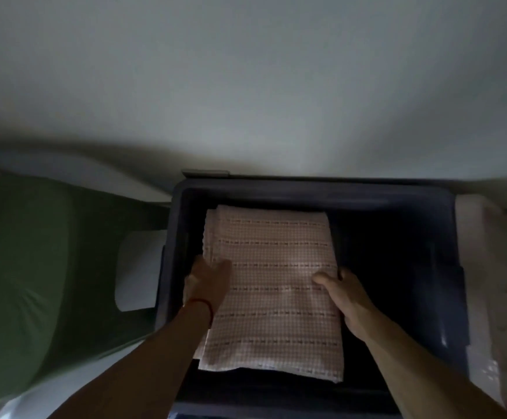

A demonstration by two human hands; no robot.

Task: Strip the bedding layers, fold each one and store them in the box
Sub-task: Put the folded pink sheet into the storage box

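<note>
A folded pink checked woven blanket lies inside the dark blue plastic box. The left hand and right hand each clasp an edge, fingertips hidden beneath; the box's right interior is lost in shadow.

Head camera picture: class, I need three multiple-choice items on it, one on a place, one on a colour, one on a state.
1. Where does the folded pink blanket lie?
A. in the left part of the dark box
B. on the green sheet
C. on the floor

2. What colour is the fabric left of the box?
A. red
B. green
C. yellow

3. What is the right hand doing?
A. hanging idle
B. gripping the blanket's right edge
C. lifting a lid

Answers: 1 A, the box walls surround it. 2 B, it shows dark green. 3 B, thumb on top, fingers curled under; the left hand holds the other edge.
</note>
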